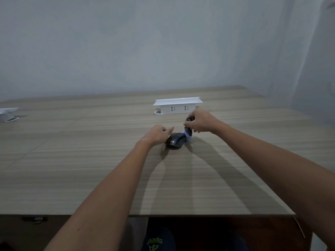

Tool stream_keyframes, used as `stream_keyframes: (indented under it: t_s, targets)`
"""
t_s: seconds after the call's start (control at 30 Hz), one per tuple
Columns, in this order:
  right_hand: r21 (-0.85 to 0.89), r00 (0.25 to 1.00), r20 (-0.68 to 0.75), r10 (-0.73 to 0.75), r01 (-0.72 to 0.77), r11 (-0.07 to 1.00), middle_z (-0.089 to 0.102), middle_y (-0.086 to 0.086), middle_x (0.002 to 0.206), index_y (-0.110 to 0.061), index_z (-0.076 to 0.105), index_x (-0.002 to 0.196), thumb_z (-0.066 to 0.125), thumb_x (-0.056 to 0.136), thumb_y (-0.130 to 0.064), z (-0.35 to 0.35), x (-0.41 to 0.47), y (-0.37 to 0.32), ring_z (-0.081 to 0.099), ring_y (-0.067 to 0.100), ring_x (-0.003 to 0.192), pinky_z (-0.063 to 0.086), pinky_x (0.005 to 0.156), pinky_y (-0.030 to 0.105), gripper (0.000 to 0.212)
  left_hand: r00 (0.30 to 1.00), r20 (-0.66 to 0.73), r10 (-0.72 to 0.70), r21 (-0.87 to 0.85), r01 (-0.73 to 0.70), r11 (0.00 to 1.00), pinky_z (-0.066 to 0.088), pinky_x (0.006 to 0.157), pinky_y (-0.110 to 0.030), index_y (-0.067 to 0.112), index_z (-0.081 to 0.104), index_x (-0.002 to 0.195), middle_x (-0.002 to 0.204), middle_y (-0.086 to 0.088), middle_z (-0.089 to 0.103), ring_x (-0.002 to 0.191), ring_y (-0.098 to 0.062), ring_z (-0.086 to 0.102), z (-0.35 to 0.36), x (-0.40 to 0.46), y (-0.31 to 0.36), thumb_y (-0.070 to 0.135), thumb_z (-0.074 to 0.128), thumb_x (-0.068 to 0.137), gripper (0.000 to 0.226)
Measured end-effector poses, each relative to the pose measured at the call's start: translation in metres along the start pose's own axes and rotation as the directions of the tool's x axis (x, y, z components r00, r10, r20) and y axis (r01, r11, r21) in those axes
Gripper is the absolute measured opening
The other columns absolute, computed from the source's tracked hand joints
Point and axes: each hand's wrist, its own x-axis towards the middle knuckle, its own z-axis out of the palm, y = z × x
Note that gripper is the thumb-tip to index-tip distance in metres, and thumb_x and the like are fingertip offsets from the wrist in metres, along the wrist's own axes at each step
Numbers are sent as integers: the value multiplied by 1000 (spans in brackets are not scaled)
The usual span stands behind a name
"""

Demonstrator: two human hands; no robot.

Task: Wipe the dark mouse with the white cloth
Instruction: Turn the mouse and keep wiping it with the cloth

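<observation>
The dark mouse (pixel 175 141) lies on the wooden table (pixel 90 160), a little in front of the white socket box. My left hand (pixel 157 134) rests against the mouse's left side, fingers curled on it and thumb pointing right above it. My right hand (pixel 201 122) is closed just right of and above the mouse. It grips a small dark piece that I cannot identify, together with the white cloth (pixel 188 137). The cloth shows below the fingers and touches the mouse's far right end. Most of the cloth is hidden by the hand.
A white pop-up socket box (pixel 178 105) stands on the table just behind my hands. Another white box (pixel 6 114) sits at the far left edge. A pale wall rises behind the table. The table's near edge (pixel 163 215) runs above my lap.
</observation>
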Motion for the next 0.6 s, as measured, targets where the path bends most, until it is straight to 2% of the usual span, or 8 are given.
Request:
stream_keyframes:
  t_s: [0.1, 0.2, 0.23, 0.3, 0.37, 0.47, 0.53, 0.6]
  targets:
    - [-6, 1000, -3, -12, 12, 1000, 74, 17, 79, 4, 74, 86, 64, 89, -15, 2, 3, -4, 64, 22, 62, 52, 48, 23, 22, 999, 41, -12, -63, 14, 998, 55, 95, -45, -8, 66, 103, 97, -20, 71, 83, -26, 68, -3, 0, 2, 32, 48, 100, 43]
    - [-17, 999, -4, -47, 47, 999, 71, 14, 74, 2, 75, 84, 63, 88, -13, 3, 7, -7, 65, 25, 64, 56, 56, 32, 19, 993, 117, 1, -115, 12, 993, 56, 93, -38, -1, 60, 109, 102, -21, 67, 87, -27, 69, -8, -5, 6, 13, 48, 100, 21]
    - [-20, 999, 0, -53, 53, 998, 70, 13, 73, 1, 75, 83, 63, 87, -13, 3, 8, -8, 65, 26, 64, 56, 57, 33, 19, 990, 144, 7, -126, 11, 992, 55, 94, -37, 0, 57, 116, 106, -21, 68, 91, -29, 71, -10, -5, 5, 10, 50, 99, 20]
    - [-10, 998, 10, -58, 58, 998, 70, 12, 73, 0, 75, 84, 63, 88, -13, 3, 10, -7, 63, 24, 62, 53, 53, 29, 18, 982, 188, 12, -105, 8, 994, 55, 93, -33, -2, 51, 129, 112, -22, 70, 95, -29, 72, -15, -3, 0, 6, 58, 94, 37]
    - [6, 999, 5, -54, 54, 999, 71, 11, 77, -1, 75, 88, 63, 89, -13, 1, 12, -4, 61, 19, 58, 50, 48, 24, 18, 978, 206, 14, -46, -5, 999, 55, 89, -28, -4, 50, 131, 108, -19, 72, 90, -26, 72, -20, 1, -5, 5, 64, 90, 44]
    - [12, 999, -17, -36, 36, 999, 70, 9, 80, -3, 75, 92, 62, 90, -15, -6, 13, 2, 59, 12, 55, 46, 45, 19, 17, 979, 194, 59, 159, -91, 983, 53, 81, -28, 5, 54, 136, 112, -9, 68, 86, -20, 64, -25, 9, -7, 11, 73, 85, 55]
    - [12, 999, -18, -27, 28, 1000, 72, 14, 84, -2, 75, 94, 62, 91, -15, -12, 13, 5, 60, 14, 56, 48, 47, 22, 18, 970, 211, 119, 313, -182, 932, 49, 91, -33, 17, 54, 138, 127, -2, 56, 99, -17, 55, -29, 15, -4, 19, 78, 79, 63]
    - [12, 1000, -20, -22, 23, 1000, 73, 17, 87, 0, 74, 95, 62, 91, -15, -18, 14, 7, 60, 18, 57, 50, 49, 25, 19, 949, 275, 153, 354, -248, 902, 43, 105, -39, 26, 51, 140, 138, 5, 44, 118, -18, 49, -31, 21, 0, 22, 82, 75, 72]
